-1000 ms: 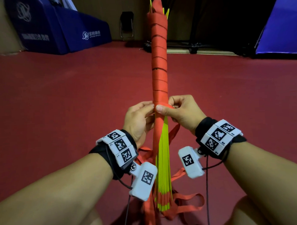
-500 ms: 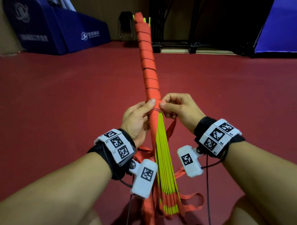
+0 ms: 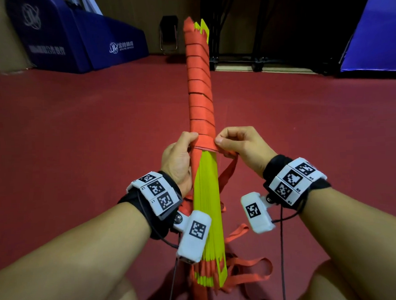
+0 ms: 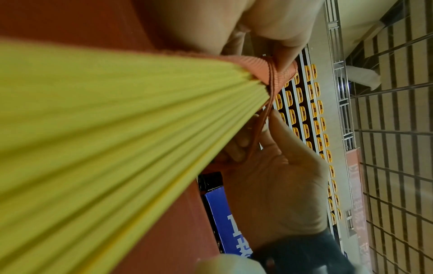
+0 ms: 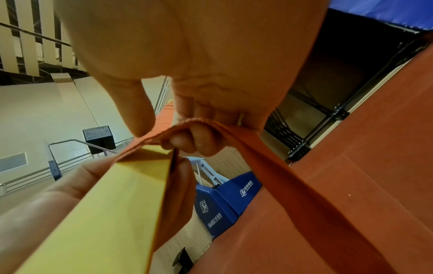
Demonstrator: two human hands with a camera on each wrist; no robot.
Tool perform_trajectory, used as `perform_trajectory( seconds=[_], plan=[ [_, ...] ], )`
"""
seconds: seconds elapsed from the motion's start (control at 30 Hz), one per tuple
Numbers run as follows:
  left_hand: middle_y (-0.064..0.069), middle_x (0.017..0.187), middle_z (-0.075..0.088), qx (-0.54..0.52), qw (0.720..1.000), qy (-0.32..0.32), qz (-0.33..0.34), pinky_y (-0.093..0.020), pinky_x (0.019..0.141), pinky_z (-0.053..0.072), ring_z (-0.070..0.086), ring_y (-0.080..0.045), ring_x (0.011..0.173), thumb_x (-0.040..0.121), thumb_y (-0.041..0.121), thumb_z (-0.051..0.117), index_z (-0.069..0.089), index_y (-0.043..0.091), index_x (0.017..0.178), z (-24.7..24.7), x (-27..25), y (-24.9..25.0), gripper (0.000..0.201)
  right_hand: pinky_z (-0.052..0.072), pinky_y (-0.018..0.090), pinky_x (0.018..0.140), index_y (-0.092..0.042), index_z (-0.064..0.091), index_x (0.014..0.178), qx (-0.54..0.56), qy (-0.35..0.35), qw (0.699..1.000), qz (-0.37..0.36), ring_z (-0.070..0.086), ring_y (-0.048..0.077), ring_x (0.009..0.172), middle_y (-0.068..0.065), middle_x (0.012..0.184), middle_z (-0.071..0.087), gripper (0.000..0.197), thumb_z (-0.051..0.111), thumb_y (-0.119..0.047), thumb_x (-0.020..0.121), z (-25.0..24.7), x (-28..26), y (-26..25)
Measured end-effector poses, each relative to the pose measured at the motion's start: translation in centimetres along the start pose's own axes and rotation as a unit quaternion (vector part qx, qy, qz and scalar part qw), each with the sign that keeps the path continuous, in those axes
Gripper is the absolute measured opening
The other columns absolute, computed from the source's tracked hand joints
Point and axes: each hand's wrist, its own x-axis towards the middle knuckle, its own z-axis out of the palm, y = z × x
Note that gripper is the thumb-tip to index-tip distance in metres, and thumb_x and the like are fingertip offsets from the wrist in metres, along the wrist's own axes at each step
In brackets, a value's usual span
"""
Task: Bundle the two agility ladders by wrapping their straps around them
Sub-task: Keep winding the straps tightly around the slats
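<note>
The ladder bundle [image 3: 200, 87] stands nearly upright in front of me: flat yellow rungs [image 3: 207, 194] with the orange strap [image 3: 200, 118] wound round the upper half in several turns. My left hand [image 3: 181, 155] grips the bundle just below the last turn, thumb on the strap. My right hand [image 3: 235, 144] pinches the strap at the bundle's right edge, and its loose length [image 3: 229, 171] hangs down from that hand. In the right wrist view the strap [image 5: 281, 166] runs over my curled fingers [image 5: 194, 140] beside the rungs [image 5: 105, 213]. The left wrist view shows the rungs [image 4: 117, 129] entering the strap [image 4: 276, 74].
Loose strap loops [image 3: 248, 269] lie on the red floor [image 3: 80, 142] by my legs. Blue padded blocks [image 3: 76, 42] stand at the back left, a blue mat [image 3: 372, 36] at the right, a dark folding chair [image 3: 168, 34] and a metal rack base [image 3: 257, 62] behind.
The bundle leaned left half a second ago and is back near upright. The lowest strap turn now lies flat across the front, held between my two thumbs.
</note>
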Motion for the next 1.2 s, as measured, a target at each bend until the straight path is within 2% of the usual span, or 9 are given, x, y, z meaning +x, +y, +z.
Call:
perform_trajectory(
  seconds=[0.1,0.3,0.43,0.57,0.7,0.8,0.9,1.0,1.2],
  plan=[
    [-0.009,0.053,0.052,-0.004,1.0,0.008,-0.001,-0.024,0.042,0.047,0.051,-0.019,0.04,0.094,0.015,0.059,0.059,0.003,0.077,0.0,0.3,0.1,0.021,0.034,0.027,0.062,-0.018,0.066,0.068,-0.058,-0.018,0.998,0.025,0.045,0.012,0.06,-0.002,0.061,0.054,0.018,0.066,-0.022,0.085,-0.4,0.3,0.1],
    [-0.017,0.071,0.053,-0.015,1.0,0.016,0.001,-0.029,0.052,0.049,0.053,-0.024,0.051,0.089,0.022,0.062,0.063,0.0,0.098,-0.3,0.9,-0.3,0.024,0.035,0.036,0.07,-0.027,0.066,0.071,-0.125,-0.023,0.992,0.007,0.044,0.02,0.069,0.005,0.072,0.054,0.018,0.06,-0.039,0.083,-0.2,0.3,0.4],
    [-0.024,0.096,0.057,-0.029,0.999,0.022,-0.012,-0.056,0.079,0.055,0.057,-0.038,0.082,0.058,0.035,0.072,0.06,-0.018,0.112,-0.5,1.0,-0.1,0.077,0.044,0.031,0.07,-0.018,0.06,0.076,-0.095,-0.022,0.995,-0.011,0.054,0.007,0.063,-0.007,0.067,0.06,0.025,0.057,-0.019,0.101,0.0,0.2,0.8],
    [-0.026,0.103,0.06,-0.019,0.999,-0.001,-0.038,-0.075,0.091,0.044,0.058,-0.042,0.09,0.054,0.04,0.071,0.055,-0.018,0.12,-1.2,1.7,-0.4,0.089,0.046,0.018,0.057,-0.008,0.055,0.079,-0.027,-0.034,0.999,-0.001,0.057,0.002,0.053,-0.003,0.063,0.06,0.025,0.05,-0.009,0.103,0.7,-0.4,0.2],
    [-0.045,0.126,0.054,0.003,0.999,-0.037,-0.037,-0.074,0.101,0.04,0.06,-0.05,0.105,0.06,0.043,0.07,0.053,-0.015,0.127,-1.8,3.0,-1.1,0.091,0.042,0.011,0.048,-0.006,0.051,0.078,0.022,-0.005,1.0,-0.012,0.055,-0.002,0.046,-0.008,0.051,0.06,0.023,0.053,-0.002,0.1,1.1,-0.6,-0.5],
    [-0.037,0.117,0.065,0.055,0.998,-0.035,-0.003,-0.067,0.097,0.05,0.066,-0.051,0.106,0.064,0.044,0.069,0.068,-0.007,0.114,-0.9,1.4,-0.1,0.072,0.042,0.012,0.051,-0.009,0.051,0.077,-0.013,0.031,0.999,-0.028,0.056,-0.003,0.048,-0.009,0.053,0.06,0.023,0.059,-0.002,0.098,1.3,-0.5,-0.4],
    [-0.016,0.095,0.073,0.166,0.982,-0.07,0.052,-0.047,0.089,0.055,0.07,-0.033,0.09,0.069,0.042,0.071,0.072,0.01,0.097,-0.8,1.4,-0.4,0.042,0.055,0.032,0.063,-0.015,0.057,0.076,-0.056,0.048,0.997,-0.031,0.065,0.01,0.061,-0.001,0.066,0.067,0.022,0.067,-0.01,0.095,1.3,-0.2,0.5],
    [-0.005,0.096,0.075,0.305,0.943,-0.091,0.093,-0.042,0.09,0.057,0.071,-0.023,0.092,0.059,0.063,0.071,0.069,0.017,0.1,-1.4,1.8,-0.6,0.062,0.056,0.046,0.071,-0.022,0.06,0.072,-0.111,0.056,0.992,-0.022,0.065,0.017,0.067,0.001,0.071,0.07,0.021,0.072,-0.018,0.089,1.3,-0.1,1.2],
    [0.0,0.092,0.075,0.388,0.914,-0.063,0.1,-0.05,0.083,0.06,0.073,-0.022,0.088,0.057,0.076,0.067,0.069,0.025,0.096,-2.3,1.7,-0.3,0.065,0.037,0.022,0.053,-0.02,0.062,0.067,-0.21,0.074,0.975,-0.025,0.047,-0.001,0.047,-0.011,0.057,0.059,0.022,0.075,-0.019,0.085,2.1,-0.5,0.6]
  ],
)
